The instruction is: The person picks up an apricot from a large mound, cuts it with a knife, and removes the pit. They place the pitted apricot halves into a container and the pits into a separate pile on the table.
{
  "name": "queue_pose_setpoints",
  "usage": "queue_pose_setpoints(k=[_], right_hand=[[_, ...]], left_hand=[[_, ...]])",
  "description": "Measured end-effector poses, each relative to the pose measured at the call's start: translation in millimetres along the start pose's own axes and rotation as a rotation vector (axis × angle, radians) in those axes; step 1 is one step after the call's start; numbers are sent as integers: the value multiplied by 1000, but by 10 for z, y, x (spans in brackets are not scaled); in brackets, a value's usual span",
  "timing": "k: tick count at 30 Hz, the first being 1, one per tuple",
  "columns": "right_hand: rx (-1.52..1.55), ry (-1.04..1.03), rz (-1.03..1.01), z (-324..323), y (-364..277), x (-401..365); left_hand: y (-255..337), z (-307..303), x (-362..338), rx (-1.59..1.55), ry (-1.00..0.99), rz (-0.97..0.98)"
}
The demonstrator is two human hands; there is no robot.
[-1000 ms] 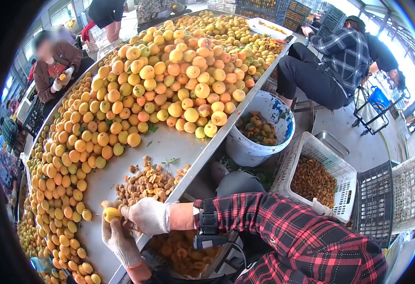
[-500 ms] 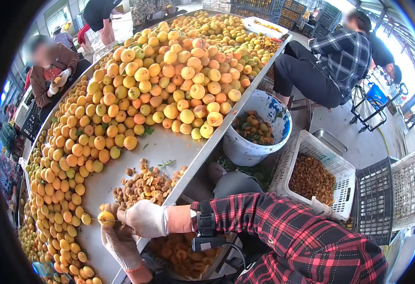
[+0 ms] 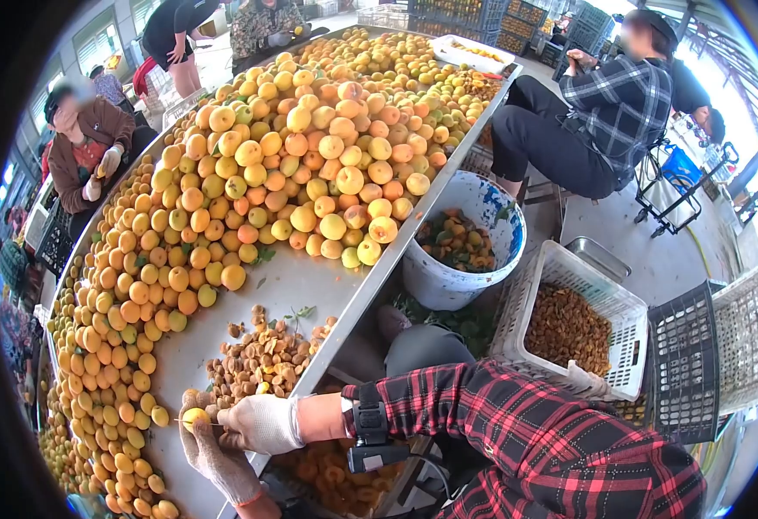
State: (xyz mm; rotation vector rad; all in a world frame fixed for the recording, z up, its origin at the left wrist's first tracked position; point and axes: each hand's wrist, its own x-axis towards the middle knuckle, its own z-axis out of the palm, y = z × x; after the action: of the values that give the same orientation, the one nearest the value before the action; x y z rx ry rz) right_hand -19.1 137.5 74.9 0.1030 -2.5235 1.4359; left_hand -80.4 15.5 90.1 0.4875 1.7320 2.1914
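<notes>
Lower in view than a second ago, our two gloved hands keep the same grip on one apricot [image 3: 194, 419] at the near edge of the counter [image 3: 310, 272]. Our left hand [image 3: 216, 457] cups it from below, fingers curled round it. Our right hand [image 3: 262, 422] has its fingers pressed together on what looks like a thin blade [image 3: 212, 424] set against the fruit. Just beside lies a pile of pits [image 3: 262, 356], and a basin of halves [image 3: 327, 477] shows under the counter's edge, so many are done. We judge far more remains: the heap of whole apricots [image 3: 292, 164] covers most of the counter.
</notes>
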Motion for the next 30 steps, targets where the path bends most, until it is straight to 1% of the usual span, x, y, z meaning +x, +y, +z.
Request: queue_pose_setpoints(k=[2,4,5,6,8,9,10,12,13,14,16,17,19,20,22,23,25,26,27,28,29,30], right_hand=[[50,25,-35,17,33,16],[547,-188,239,-189,-151,-17],[653,-283,388,-335,-262,-51],[651,-281,387,-337,-258,-54],[789,-359,395,-354,-238,-59],[717,-324,384,-386,-270,-72],[710,-309,389,-397,-248,-81],[532,-175,189,-292,-175,-60],[593,-121,169,-209,-113,-23],[594,-118,170,-156,-12,-11],[583,112,105,-237,23,10],[672,182,166,-258,24,39],[756,98,304,-492,-89,23],[794,61,370,-562,-141,7],[797,32,392,-651,-196,-30],[801,4,412,-664,-208,-38],[768,9,401,-571,-106,14],[734,13,389,-507,-36,54],[702,57,324,-523,-70,74],[703,55,323,-550,-87,59],[704,2,396,-589,-91,28],[704,-53,467,-639,-142,14]], left_hand=[[12,3,-8,-37,-41,43],[48,18,-35,-57,-80,58],[77,35,-46,-78,-117,75],[90,13,-55,-79,-119,76],[118,-11,-68,-72,-136,73],[119,17,-64,-77,-117,98],[123,32,-45,-86,-131,96],[109,-41,6,-58,-24,122],[66,-181,78,-127,6,128],[8,-339,181,-127,51,145],[5,-362,220,-39,39,203],[-31,-345,197,-39,37,200],[89,25,27,189,-67,293],[146,180,-55,362,-66,283],[107,353,-185,342,-105,180],[54,329,-169,343,-105,180],[-37,234,-125,548,-164,299],[-41,223,-128,549,-163,301],[-11,252,-144,612,-123,374],[16,271,-163,675,-84,445],[49,272,-186,677,-81,444],[89,263,-207,692,-120,396]])
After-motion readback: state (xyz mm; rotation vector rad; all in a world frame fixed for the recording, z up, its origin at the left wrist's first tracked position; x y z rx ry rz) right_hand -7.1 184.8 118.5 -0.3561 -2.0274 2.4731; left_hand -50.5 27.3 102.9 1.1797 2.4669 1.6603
